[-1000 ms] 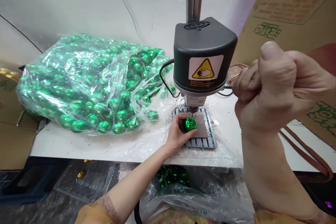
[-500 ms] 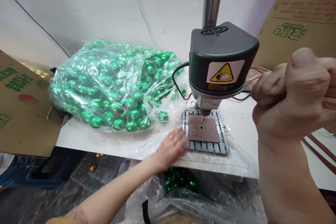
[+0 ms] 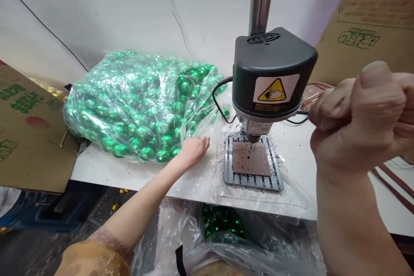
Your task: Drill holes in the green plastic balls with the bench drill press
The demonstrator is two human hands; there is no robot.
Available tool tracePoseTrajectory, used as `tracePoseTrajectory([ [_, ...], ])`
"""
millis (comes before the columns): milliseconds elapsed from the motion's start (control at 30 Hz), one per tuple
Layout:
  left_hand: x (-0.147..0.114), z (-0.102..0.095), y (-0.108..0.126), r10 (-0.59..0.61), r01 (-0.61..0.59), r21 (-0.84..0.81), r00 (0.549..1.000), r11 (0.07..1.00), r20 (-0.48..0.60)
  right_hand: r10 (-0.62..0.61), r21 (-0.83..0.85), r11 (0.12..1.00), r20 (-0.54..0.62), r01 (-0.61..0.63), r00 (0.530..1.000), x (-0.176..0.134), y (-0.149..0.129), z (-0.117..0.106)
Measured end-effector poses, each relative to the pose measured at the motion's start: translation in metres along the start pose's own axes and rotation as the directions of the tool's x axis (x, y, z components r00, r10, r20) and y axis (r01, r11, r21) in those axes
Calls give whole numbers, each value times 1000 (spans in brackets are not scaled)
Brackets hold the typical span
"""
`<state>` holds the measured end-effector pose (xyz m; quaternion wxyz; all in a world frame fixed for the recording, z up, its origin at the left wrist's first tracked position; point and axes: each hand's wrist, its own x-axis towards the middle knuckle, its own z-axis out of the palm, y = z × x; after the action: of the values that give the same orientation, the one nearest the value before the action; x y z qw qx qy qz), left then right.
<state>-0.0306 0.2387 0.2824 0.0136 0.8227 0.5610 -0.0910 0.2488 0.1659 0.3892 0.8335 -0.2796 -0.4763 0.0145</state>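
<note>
Head view: mid-frame, the left hand (image 3: 194,151) is at the bag (image 3: 136,95) of green balls (image 3: 163,155), fingers bent, pinch unclear; far right, the right hand (image 3: 362,116) is curled closed beside the drill (image 3: 273,77).

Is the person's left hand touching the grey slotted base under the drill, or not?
Apart. The head view shows the left hand to the left of the grey slotted base, with white tabletop visible between them.

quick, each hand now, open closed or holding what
Left hand: curled by the plastic bag of green balls; grip cannot be told.
Right hand: closed beside the drill press; anything inside is hidden.
</note>
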Motion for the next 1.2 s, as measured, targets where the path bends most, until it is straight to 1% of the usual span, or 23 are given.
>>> tracePoseTrajectory([
  [33,0,-3,-3,-28,28,-38,1000,999,11,6,1,1000,-4,-6,1000,0,0,0],
  [67,-1,-6,-8,-30,31,-86,999,996,13,12,1,1000,-4,-12,1000,0,1,0],
  [167,-1,-11,-22,24,-24,-277,1000,961,-3,5,-6,1000,13,-4,1000,-2,2,-2],
  [233,0,-10,-26,22,-21,-349,1000,937,-2,-15,-9,1000,21,15,1000,-4,3,-3],
  [300,2,-4,-24,-9,21,-309,999,951,40,-20,-14,1000,23,20,1000,-6,3,-4],
  [367,4,6,-18,-46,64,-213,995,975,92,-16,-20,1000,21,16,1000,-8,3,-4],
  [467,9,19,-9,-120,134,-131,987,982,109,-16,-29,999,22,16,1000,-8,3,-3],
  [567,17,25,-4,-190,198,-116,979,973,77,-29,-27,999,32,29,999,-8,3,-3],
  [700,31,24,-1,-265,267,-138,964,954,34,-36,-42,998,48,38,998,-6,6,-6],
  [767,35,25,1,-280,277,-147,960,949,4,-36,-44,998,53,38,998,-5,8,-7],
  [833,34,28,1,-267,259,-150,963,954,-29,-39,-36,999,57,41,998,-4,10,-8],
  [867,32,31,0,-249,233,-177,965,956,-78,-42,-36,998,59,45,997,-4,10,-8],
  [900,30,34,-1,-228,188,-235,961,954,-157,-44,-39,998,58,47,997,-4,10,-9],
  [933,26,37,-2,-209,120,-322,943,939,-260,-43,-44,998,57,45,997,-5,10,-8],
  [967,22,40,-2,-206,28,-433,906,901,-369,-40,-50,998,57,42,998,-5,10,-8],
  [1000,17,42,-1,-223,-81,-555,860,828,-459,-35,-53,998,57,38,998,-5,9,-8],
  [1033,11,43,1,-256,-188,-673,826,715,-502,-30,-55,998,55,33,998,-6,8,-7],
  [1067,5,42,4,-285,-267,-778,824,568,-491,-25,-53,998,50,28,998,-6,7,-6],
  [1100,-1,40,9,-294,-308,-866,850,394,-437,-24,-49,998,44,26,999,-6,7,-5],
  [1133,-7,38,16,-274,-305,-929,894,210,-356,-23,-44,999,38,25,999,-6,6,-4],
  [1167,-13,34,23,-229,-265,-963,936,39,-267,-24,-38,999,31,25,999,-6,6,-4],
  [1200,-18,31,31,-175,-206,-973,967,-103,-186,-26,-32,999,25,27,999,-6,6,-3],
])
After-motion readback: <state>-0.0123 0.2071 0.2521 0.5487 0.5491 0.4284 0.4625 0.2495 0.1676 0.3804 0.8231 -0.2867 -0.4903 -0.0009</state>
